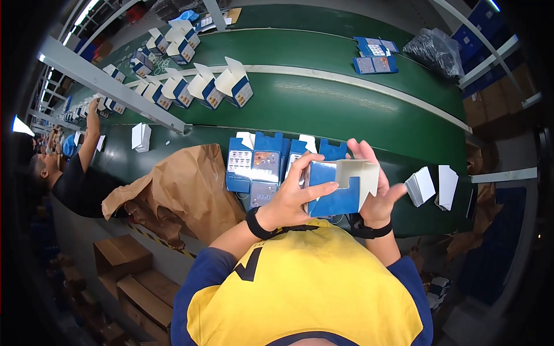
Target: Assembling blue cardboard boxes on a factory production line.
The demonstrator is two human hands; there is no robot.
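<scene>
A small blue cardboard box point(330, 197) is held up in front of my chest, its white-lined open end and flap turned to the right. My left hand point(291, 196) grips its left side, with the thumb across the blue face. At the open end is my right hand point(375, 199), fingers stretched up and thumb apart; its palm is close behind the flap, and I cannot tell if it touches. Flat unfolded blue cartons point(255, 167) lie on the green table just beyond my hands, partly hidden by them.
Brown wrapping paper point(190, 184) hangs over the table edge at left. Stacks of white cards point(421, 187) lie at right. Opened boxes point(234, 86) line the green conveyor point(311, 104). Another person point(78, 179) works at far left. Cardboard cartons point(144, 297) stand on the floor.
</scene>
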